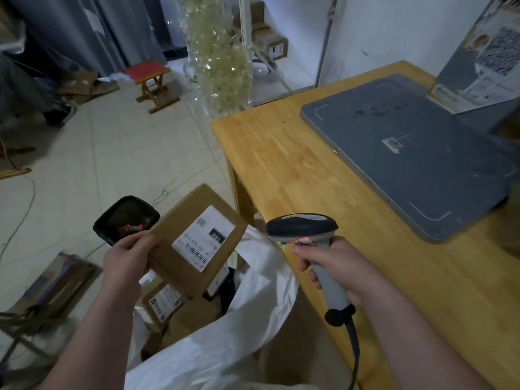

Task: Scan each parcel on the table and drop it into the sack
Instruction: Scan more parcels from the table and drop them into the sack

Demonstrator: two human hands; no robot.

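From the head view, the left grip clasps a cardboard parcel by its near corner, label up, just above the open white sack. The right grip is wrapped round the handle of the scanner beside the tabletop. The scan would likely go best with the barcode tilted square to the scanner's nose and the thumb kept off the label, then a release over the sack's mouth. No beam shows, a trigger press cannot be told, the print is unreadable, and the sack's base is cut off.
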